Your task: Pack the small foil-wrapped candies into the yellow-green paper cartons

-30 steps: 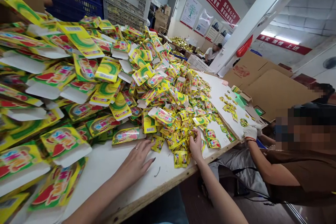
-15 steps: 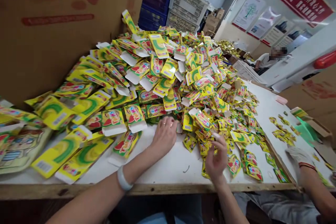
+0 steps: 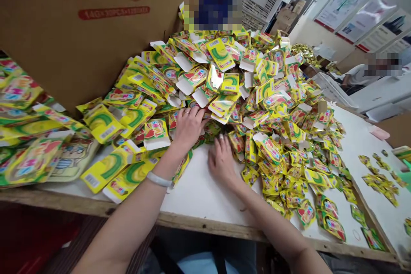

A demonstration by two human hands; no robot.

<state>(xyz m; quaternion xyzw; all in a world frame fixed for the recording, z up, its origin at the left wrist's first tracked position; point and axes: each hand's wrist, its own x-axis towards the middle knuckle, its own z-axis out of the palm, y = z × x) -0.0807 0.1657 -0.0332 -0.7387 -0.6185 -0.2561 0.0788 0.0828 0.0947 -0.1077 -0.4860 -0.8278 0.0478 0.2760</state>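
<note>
A big heap of small yellow-and-green printed cartons (image 3: pixel 218 53), many with white flaps sticking out, covers the table. My left hand (image 3: pixel 189 126), with a pale bracelet on its wrist, reaches into the near side of the heap, its fingers stretched over cartons and touching them. To its right, my right hand (image 3: pixel 224 158) lies low at the heap's foot, fingers extended toward a dark gap under the cartons. Both hands show no carton enclosed in them, though the fingertips are partly hidden. Small yellow candy sachets (image 3: pixel 282 175) lie right of my right hand.
A large brown cardboard box (image 3: pixel 96 47) stands at the back left. An illustrated tray (image 3: pixel 72 158) with cartons over it lies at the left. A wooden edge strip (image 3: pixel 205 225) runs along the table front. Another person (image 3: pixel 359 75) sits far right, behind white crates.
My left hand has moved up and left onto the cartons. My right hand has left the sachets and moved left to the heap's foot. The view has turned left.
</note>
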